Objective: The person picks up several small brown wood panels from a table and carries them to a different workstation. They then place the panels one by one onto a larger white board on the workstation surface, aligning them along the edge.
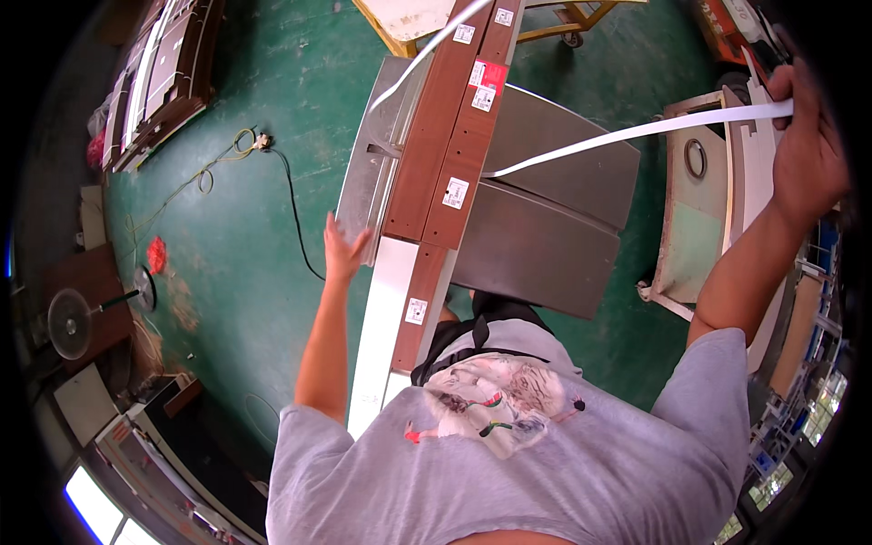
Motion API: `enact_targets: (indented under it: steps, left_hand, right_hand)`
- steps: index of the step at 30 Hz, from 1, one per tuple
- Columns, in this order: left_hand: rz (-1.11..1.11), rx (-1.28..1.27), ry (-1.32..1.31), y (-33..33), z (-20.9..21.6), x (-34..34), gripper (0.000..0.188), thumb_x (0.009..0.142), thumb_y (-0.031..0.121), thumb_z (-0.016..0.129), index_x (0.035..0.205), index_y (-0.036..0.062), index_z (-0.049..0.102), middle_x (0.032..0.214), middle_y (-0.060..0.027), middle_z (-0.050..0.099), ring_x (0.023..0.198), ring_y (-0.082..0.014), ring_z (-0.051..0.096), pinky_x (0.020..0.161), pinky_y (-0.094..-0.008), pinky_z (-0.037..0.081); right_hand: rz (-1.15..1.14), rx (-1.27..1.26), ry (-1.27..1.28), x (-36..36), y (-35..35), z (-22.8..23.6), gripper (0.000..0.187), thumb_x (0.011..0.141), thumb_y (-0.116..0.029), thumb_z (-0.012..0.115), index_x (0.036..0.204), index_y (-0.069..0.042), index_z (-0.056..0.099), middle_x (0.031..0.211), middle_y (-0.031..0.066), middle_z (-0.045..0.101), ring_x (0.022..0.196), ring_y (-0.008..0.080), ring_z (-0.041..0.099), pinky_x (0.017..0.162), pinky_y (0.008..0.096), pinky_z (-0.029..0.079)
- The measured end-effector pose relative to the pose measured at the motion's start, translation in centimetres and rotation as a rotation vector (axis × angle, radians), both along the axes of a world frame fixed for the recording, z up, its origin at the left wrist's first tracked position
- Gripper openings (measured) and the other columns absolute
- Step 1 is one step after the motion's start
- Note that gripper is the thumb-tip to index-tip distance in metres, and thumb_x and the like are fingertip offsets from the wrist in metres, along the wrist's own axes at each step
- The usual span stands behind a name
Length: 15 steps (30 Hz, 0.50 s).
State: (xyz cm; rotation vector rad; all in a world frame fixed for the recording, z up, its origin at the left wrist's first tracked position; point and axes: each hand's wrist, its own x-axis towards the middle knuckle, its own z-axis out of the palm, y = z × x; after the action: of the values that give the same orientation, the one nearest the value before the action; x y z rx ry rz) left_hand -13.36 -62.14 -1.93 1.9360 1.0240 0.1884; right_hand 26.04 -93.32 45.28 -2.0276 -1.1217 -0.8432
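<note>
A white strap [636, 141] runs from the side of the stacked wood-brown panels [422, 168] out to my raised right hand [808, 150], whose fingers are closed round its end. Farther up, another length of white strap [422, 65] arcs over the far part of the stack and down its left side. My left hand [343, 252] hangs beside the stack's left edge, fingers spread, holding nothing. White labels [455, 193] and a red one mark the brown panels. A white panel [386, 291] lies at the near end. Beneath them is a grey metal table [554, 245].
A cart [695, 209] with a ring-shaped roll stands to the right. Another yellow-framed cart [400, 18] is at the far side. Across the green floor at left lie a cable [295, 209] and a fan [71, 322]. More stacked panels [163, 82] stand far left.
</note>
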Motion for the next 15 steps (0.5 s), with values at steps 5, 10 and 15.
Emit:
enact_targets:
  steps: [5,10,15]
  left_hand:
    - [-0.253,-0.368,0.295,-7.9,0.2,-13.0,0.081,0.086,0.042,0.077,0.146,-0.0017,0.043,0.135,-0.024,0.059,0.123,-0.0333,0.059,0.102,-0.0404,0.047]
    - [-0.083,-0.391,0.182,-9.4,0.2,-14.1,0.068,0.088,0.042,0.075,0.136,-0.0022,0.056,0.126,-0.0213,0.066,0.117,-0.0324,0.063,0.1,-0.0383,0.048]
    - [-0.04,-0.297,0.2,-9.9,1.1,-13.5,0.068,0.09,0.047,0.071,0.134,-0.0032,0.057,0.125,-0.0216,0.067,0.116,-0.0327,0.064,0.1,-0.0385,0.048]
  right_hand:
    - [0.119,0.031,0.37,-3.3,7.1,-1.1,0.014,0.094,-0.014,0.068,0.104,-0.005,0.074,0.073,0.0019,0.068,0.063,0.0104,0.058,0.058,0.0275,0.046]
    - [0.236,-0.279,0.371,-7.0,14.8,-3.2,0.016,0.088,-0.012,0.067,0.095,0.002,0.069,0.067,0.0127,0.064,0.06,0.0135,0.06,0.057,0.0308,0.047]
    - [0.268,-0.445,0.594,-7.7,19.9,-10.4,0.02,0.088,-0.018,0.066,0.09,0.003,0.068,0.07,0.0129,0.069,0.074,0.0259,0.073,0.067,0.0399,0.056]
